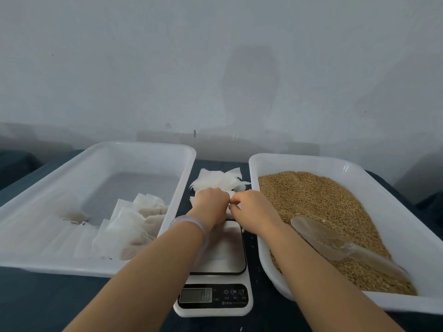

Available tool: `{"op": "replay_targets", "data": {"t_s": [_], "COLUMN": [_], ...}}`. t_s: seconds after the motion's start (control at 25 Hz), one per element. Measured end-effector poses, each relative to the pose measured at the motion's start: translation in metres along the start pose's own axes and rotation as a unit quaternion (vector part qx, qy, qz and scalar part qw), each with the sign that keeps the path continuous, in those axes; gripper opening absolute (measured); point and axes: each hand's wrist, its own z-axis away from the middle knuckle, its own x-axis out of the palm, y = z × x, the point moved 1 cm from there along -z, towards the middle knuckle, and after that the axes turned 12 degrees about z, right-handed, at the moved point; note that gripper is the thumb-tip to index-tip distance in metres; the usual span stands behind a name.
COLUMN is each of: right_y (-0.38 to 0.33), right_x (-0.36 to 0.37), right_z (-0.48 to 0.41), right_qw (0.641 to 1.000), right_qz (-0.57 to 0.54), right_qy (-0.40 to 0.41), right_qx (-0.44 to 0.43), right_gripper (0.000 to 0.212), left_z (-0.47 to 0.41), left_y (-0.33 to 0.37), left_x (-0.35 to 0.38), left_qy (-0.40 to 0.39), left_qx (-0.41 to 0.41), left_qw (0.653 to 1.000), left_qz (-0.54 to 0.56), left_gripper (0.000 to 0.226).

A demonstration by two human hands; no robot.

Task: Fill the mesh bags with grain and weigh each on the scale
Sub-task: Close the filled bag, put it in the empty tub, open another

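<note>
Between the two white trays, just beyond the scale [213,279], your hands meet over the pile of empty mesh bags [219,179]. Your left hand [211,202] is curled into a loose fist, knuckles up, and your right hand [251,208] has its fingers bent inward toward it; the two nearly touch, and both pinch one white bag [230,213], of which only a sliver shows between and under the fingers, so you cannot tell which way its mouth points or how its long side runs. The loose pile fans out behind your knuckles toward the wall, its corners pointing right and away.

Your scale lies lengthwise toward you, display [195,295] at the near end, reading what looks like zero (the digits are faint). Your left wrist, with its pale bangle [191,222], crosses the platform's far left corner and hides it.

On your right, the grain tray [383,178] holds brown grain [318,200] heaped against its near side; a clear scoop [335,243] lies on it, bowl toward the far left, handle toward the near right, and your forearm covers the tray's left wall. On your left, the second tray [100,149] holds filled bags [129,226] bunched against its right wall, with one more [74,215] lying apart, further left. Its near wall blurs what rests along the bottom edge
</note>
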Motion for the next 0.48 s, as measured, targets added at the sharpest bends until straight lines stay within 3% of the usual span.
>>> {"op": "replay_targets", "data": {"t_s": [0.28, 0.48], "right_y": [0.005, 0.011], "right_x": [0.005, 0.008], "right_z": [-0.002, -0.005], "right_qw": [0.996, 0.985], "right_qz": [-0.087, -0.158], "right_qy": [0.019, 0.045], "right_qx": [0.023, 0.050], "right_gripper": [0.023, 0.028], "left_z": [-0.004, 0.001], "left_y": [-0.001, -0.009], "left_x": [-0.003, -0.024], "left_qy": [-0.001, -0.003], "left_qx": [-0.017, -0.069], "left_qw": [1.000, 0.988], "left_qz": [-0.015, 0.137], "left_gripper": [0.019, 0.021]}}
